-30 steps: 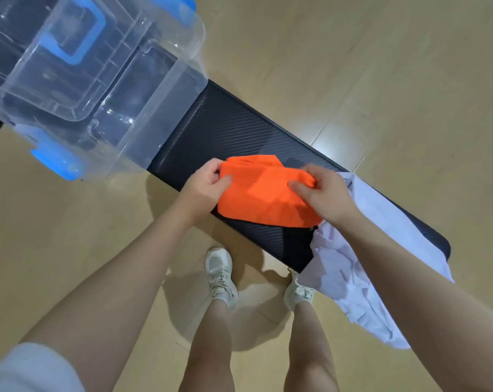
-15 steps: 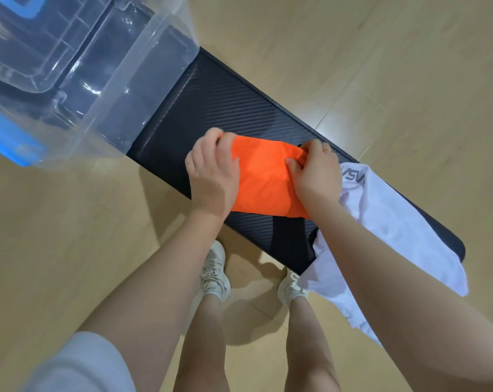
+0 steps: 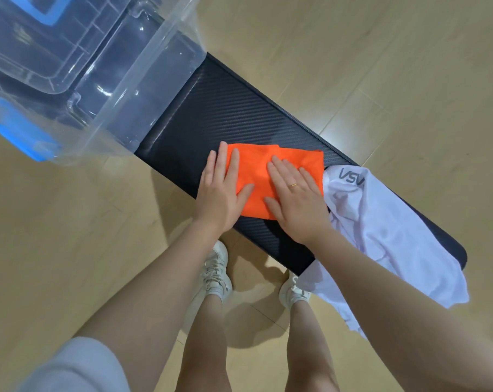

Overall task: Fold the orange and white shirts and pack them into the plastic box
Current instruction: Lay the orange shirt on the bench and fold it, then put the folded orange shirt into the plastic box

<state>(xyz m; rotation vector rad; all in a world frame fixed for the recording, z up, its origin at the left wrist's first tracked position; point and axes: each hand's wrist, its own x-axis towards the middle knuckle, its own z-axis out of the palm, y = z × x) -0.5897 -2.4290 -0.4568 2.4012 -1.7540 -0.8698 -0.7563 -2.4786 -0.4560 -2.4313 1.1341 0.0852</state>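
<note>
The box [image 3: 78,75] is cut off by the top and left frame edges; only part of its clear plastic wall, a moulded lid and blue latches [image 3: 25,138] are seen, at the left end of the bench [image 3: 225,114]. What lies inside the box cannot be made out through the glare. The bench is long, black, with a fine woven-looking texture and rounded ends; its middle is covered by cloth and hands.

The orange shirt [image 3: 268,165] is folded into a compact rectangle, smooth-knit, lying at mid-bench. Its near and left edges are hidden under the hands. The left hand [image 3: 221,193] is laid flat on its left edge, fingers straight and together. The right hand [image 3: 294,199] is pressed flat on its right half, fingers spread slightly; a thin ring [image 3: 293,185] is worn.

The white shirt [image 3: 381,236] is crumpled, unfolded, touching the orange one, draped over the bench's near edge. Grey lettering "VSV" [image 3: 351,176] is readable, partly folded away.
</note>
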